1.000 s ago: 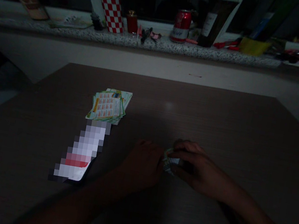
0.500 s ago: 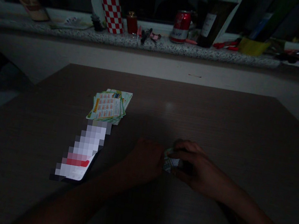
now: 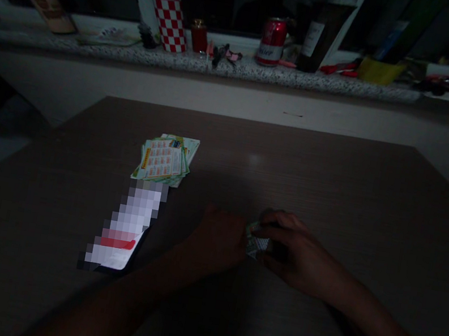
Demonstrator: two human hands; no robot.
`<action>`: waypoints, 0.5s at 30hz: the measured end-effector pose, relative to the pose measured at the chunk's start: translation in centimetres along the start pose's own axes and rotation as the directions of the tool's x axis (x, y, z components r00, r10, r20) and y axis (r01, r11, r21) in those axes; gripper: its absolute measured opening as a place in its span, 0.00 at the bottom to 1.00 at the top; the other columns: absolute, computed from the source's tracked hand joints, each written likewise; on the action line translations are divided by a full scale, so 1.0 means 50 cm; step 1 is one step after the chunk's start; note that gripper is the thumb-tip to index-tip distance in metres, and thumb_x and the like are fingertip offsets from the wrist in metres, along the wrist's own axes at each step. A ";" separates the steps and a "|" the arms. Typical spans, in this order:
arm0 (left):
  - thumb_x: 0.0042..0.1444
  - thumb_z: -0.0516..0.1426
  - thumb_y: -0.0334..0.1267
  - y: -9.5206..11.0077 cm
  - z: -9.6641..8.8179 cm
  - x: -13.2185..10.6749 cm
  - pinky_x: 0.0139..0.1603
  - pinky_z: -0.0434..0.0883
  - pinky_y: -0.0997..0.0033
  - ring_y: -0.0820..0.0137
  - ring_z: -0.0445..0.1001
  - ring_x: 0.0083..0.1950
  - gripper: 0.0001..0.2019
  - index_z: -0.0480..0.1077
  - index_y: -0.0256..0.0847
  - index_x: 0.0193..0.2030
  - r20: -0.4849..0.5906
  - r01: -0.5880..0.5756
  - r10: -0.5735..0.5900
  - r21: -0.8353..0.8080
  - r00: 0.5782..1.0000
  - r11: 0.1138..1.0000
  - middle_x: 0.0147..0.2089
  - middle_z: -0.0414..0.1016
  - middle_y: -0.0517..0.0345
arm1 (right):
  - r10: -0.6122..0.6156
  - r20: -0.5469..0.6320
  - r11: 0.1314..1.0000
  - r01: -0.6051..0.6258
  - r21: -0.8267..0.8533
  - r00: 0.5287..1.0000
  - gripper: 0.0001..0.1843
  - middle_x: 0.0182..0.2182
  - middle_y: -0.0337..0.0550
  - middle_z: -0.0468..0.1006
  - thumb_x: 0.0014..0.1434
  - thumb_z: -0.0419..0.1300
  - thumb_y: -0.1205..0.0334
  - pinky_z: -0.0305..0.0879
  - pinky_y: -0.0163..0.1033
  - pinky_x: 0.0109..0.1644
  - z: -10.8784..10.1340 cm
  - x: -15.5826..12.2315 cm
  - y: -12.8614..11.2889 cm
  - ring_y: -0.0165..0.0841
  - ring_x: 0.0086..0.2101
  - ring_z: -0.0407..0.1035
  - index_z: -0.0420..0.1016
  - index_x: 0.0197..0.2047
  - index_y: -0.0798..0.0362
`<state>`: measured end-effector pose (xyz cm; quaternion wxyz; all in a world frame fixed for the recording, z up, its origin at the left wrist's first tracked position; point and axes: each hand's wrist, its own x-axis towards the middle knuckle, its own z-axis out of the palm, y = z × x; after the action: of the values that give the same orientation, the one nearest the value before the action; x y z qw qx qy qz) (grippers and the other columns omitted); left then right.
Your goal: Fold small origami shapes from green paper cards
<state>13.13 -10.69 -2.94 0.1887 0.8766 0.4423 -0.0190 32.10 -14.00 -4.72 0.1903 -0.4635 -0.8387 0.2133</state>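
Close together over the wooden table are both my hands, in dim light. A small printed card or packet [image 3: 257, 244], green and white, shows between them. My right hand [image 3: 296, 252] grips its right side, thumb at the near edge and fingers at the far edge. My left hand [image 3: 221, 236] is closed in a fist against the left end, which it hides; its fingertips are out of sight. To the left lies an untidy stack of printed cards [image 3: 163, 159], green and white with orange marks. A phone [image 3: 123, 260] with a lit, partly blurred screen lies just nearer than the stack.
The wooden table [image 3: 314, 171] meets a pale wall at the back. Above it, a granite windowsill [image 3: 241, 70] carries a red-and-white checked bottle [image 3: 171, 21], a red can [image 3: 272, 41], a dark bottle [image 3: 315, 40], a yellow container [image 3: 381, 71] and small odds and ends.
Both hands stay almost in place around the small card, which seems tilted slightly differently. The whole view has shifted very little.
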 end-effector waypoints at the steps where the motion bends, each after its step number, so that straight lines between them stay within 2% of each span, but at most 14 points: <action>1: 0.57 0.48 0.36 0.001 -0.001 0.000 0.46 0.65 0.51 0.59 0.75 0.38 0.11 0.70 0.36 0.34 0.008 0.006 -0.006 -0.002 1.000 1.000 0.36 0.77 0.50 | 0.002 -0.001 1.000 -0.002 -0.004 1.000 0.21 0.47 0.44 0.71 0.51 0.64 0.65 0.60 0.48 0.56 0.000 0.000 0.000 0.40 0.50 0.65 0.75 0.50 0.45; 9: 0.56 0.51 0.39 -0.002 -0.002 0.002 0.45 0.65 0.55 0.60 0.76 0.36 0.10 0.70 0.38 0.33 -0.001 0.021 -0.021 -0.018 1.000 1.000 0.35 0.77 0.51 | 0.012 0.012 1.000 -0.011 -0.023 1.000 0.22 0.47 0.45 0.71 0.52 0.64 0.65 0.59 0.49 0.56 -0.003 -0.002 -0.005 0.41 0.50 0.64 0.73 0.51 0.45; 15: 0.56 0.51 0.39 -0.001 -0.007 0.003 0.44 0.66 0.56 0.61 0.75 0.35 0.10 0.71 0.37 0.33 0.011 0.025 -0.025 -0.016 1.000 1.000 0.34 0.78 0.51 | -0.030 0.001 0.999 0.030 -0.021 1.000 0.21 0.47 0.45 0.71 0.53 0.63 0.66 0.61 0.51 0.55 -0.003 -0.004 -0.005 0.42 0.50 0.65 0.74 0.51 0.43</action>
<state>13.14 -10.42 -2.66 0.1979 0.8693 0.4524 -0.0228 32.11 -14.26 -4.49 0.1884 -0.4531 -0.8477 0.2015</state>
